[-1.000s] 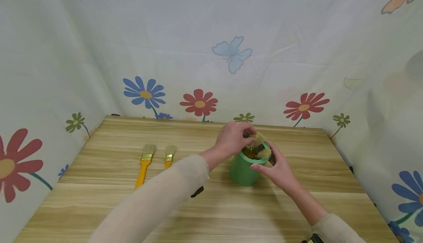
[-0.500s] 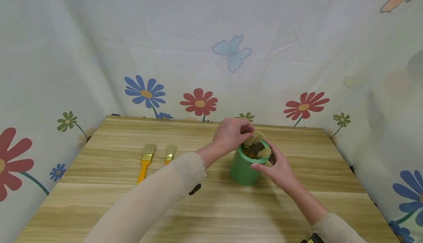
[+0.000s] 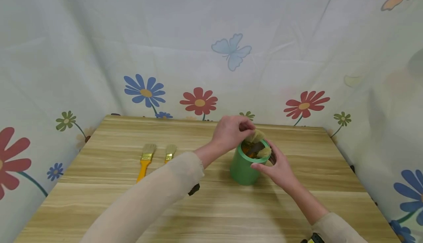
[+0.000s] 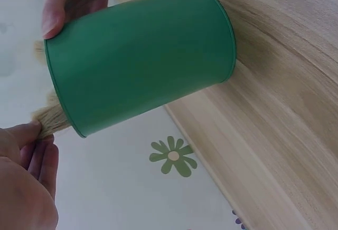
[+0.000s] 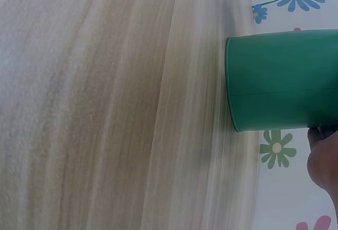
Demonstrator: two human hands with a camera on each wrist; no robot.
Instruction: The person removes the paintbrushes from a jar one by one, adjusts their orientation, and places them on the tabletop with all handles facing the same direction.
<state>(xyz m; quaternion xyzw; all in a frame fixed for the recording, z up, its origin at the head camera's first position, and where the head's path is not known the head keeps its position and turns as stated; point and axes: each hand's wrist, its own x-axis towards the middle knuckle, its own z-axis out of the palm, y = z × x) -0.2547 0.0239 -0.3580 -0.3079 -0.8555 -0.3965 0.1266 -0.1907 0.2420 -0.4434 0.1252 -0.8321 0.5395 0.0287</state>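
- The green can [image 3: 242,169] stands upright on the wooden table [image 3: 99,184], right of the middle and toward the back edge. There are brushes stuck in it with the bristles up.
- The left hand [image 3: 231,133] is over the rim and pinching the bristle tuft of one brush [image 3: 255,137] between fingertips and thumb. The left wrist view shows the same pinch just past the can's lip [image 4: 45,127].
- The right hand [image 3: 277,166] is curled around the can's right side, with the thumb up at the rim.
- Compared with a second ago, the left hand and that pinched tuft sit a bit higher above the rim. The can itself hasn't budged, and the right hand's hold looks the same.
- Inside the can there's another pale bristle tuft [image 3: 264,152] near the right hand's thumb, plus something dark and some orange lower down. I can't make out how many brushes are in there.
- Two more brushes lie flat on the table, well to the left of the can. One is a wider brush with an orange handle [image 3: 144,162]. The other is a narrower one [image 3: 170,152] just beside it, with its handle running under the left sleeve [image 3: 155,199].
- The table is light wood grain, boxed in on three sides by a pale cloth backdrop [image 3: 211,33] printed with flowers and a blue butterfly [image 3: 231,51].
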